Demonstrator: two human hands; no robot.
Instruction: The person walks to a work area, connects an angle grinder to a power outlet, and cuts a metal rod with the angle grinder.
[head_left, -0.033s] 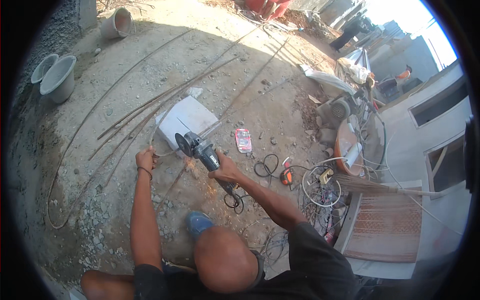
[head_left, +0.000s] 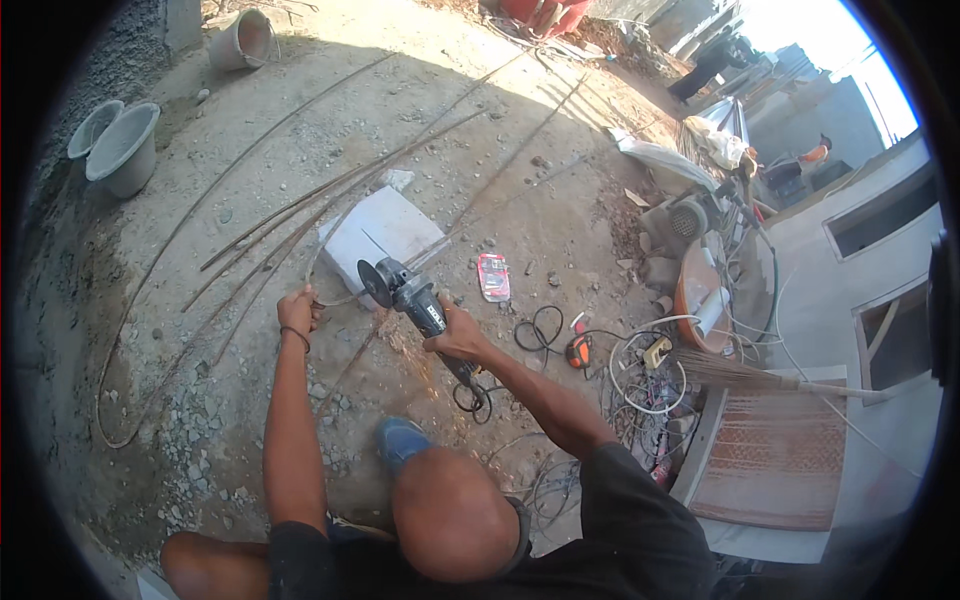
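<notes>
Angle grinder (head_left: 418,300) at the near corner of the pale block (head_left: 388,222) looks to be partway through a cut: sparks (head_left: 381,317) spray from that corner back toward the person, yet no severed piece can be made out, so the rest of the cut seems left to do. A long curved steel rod (head_left: 98,415) sweeps round well to the left of the block, and a bundle of straighter rods (head_left: 372,172) lies on the ground along the block's left and far sides. Farther off, beyond the block to the left, stands a wide-rimmed grey bucket (head_left: 125,160). The grinder's long axis runs slantwise: its head points up-left, over the block's near corner, while its tail drops away from the block, down and right toward the person. The right hand (head_left: 458,335), right of that corner, wraps its fingers round the tool's body. The left hand (head_left: 298,310), just left of the block, is curled tight, apparently pinching a thin rod (head_left: 345,300) that reaches the same corner; whether the cutting disc (head_left: 374,284) touches it, I cannot tell. Right of the block lies a red-and-white packet (head_left: 493,277), with an orange tape measure (head_left: 578,350) farther right and nearer the person.
</notes>
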